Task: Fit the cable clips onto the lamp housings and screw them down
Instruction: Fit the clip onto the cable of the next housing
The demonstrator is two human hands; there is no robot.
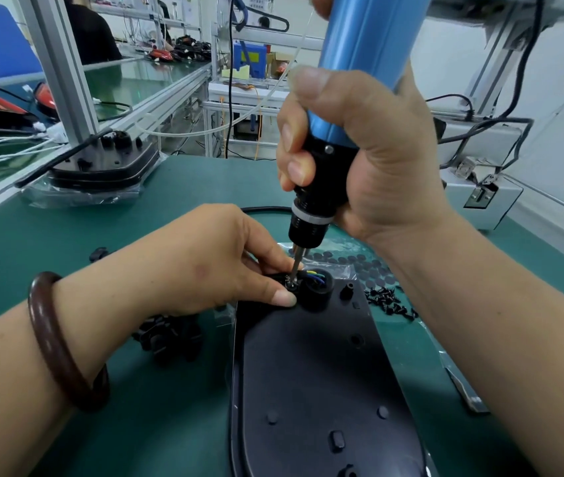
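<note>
On one housing point(308, 373), left hand point(211, 259), one clip point(273, 280), right hand point(377, 160), screwdriver point(323, 187)

A single head-worn wide-angle camera looks forward and down, close over the green bench point(177, 401)

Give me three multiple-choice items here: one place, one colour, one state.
1. The loose screws lie: A) left of the lamp housing; B) right of it; C) on it.
2. The screwdriver body is: A) blue; B) red; C) yellow.
3. The left hand: A) lies flat; B) hangs idle; C) pinches the cable clip.
Key: 1B, they lie scattered off its right edge; 2A, the barrel gripped by the right hand is blue; 3C, thumb and fingers close round it.
</note>
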